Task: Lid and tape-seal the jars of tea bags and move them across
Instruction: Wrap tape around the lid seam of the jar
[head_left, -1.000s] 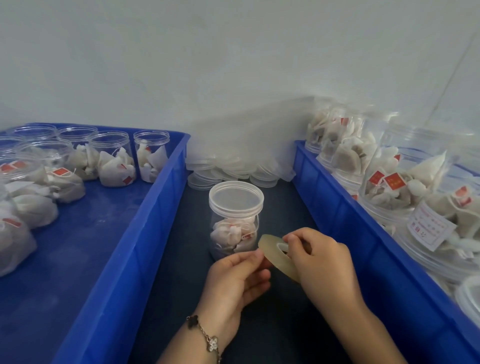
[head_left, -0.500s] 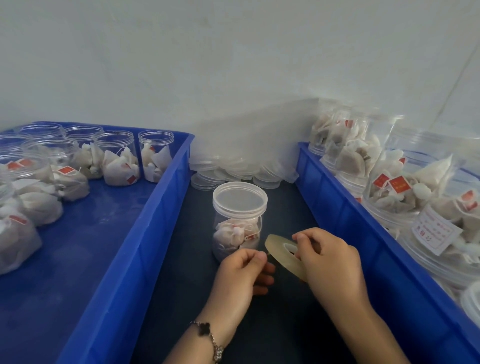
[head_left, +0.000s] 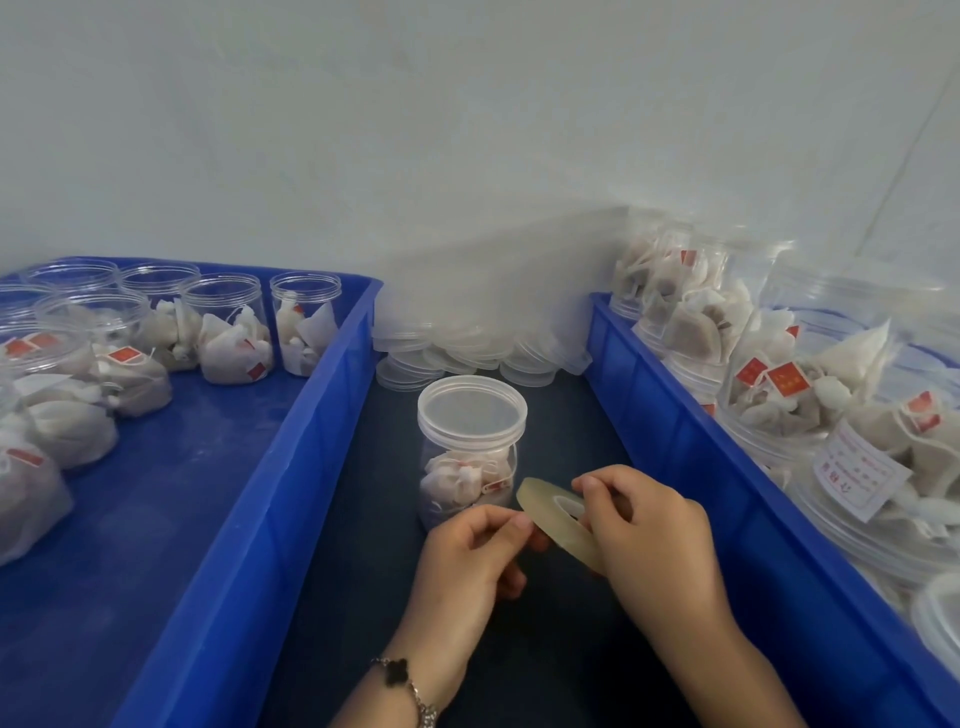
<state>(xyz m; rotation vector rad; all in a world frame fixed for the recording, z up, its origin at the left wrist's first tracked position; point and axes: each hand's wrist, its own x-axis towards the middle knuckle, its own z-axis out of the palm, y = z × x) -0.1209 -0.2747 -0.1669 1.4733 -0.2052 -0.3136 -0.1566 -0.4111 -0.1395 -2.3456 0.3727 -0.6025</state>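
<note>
Dark tabletop (head_left: 332, 597): lidded clear jar (head_left: 470, 457) holding tea bags.

L hand (head_left: 470, 558) fingertips curled in to pinch at tape roll (head_left: 558, 522) edge; were flatter 1 s ago.

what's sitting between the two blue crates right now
In the head view, between the left crate and right crate: a lidded jar, loose lids, and both hands at the tape roll.

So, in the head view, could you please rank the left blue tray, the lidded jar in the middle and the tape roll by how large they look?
1. Left blue tray, by far the largest.
2. Lidded jar.
3. Tape roll, smallest, though it is held nearer the camera, in the right hand.
</note>
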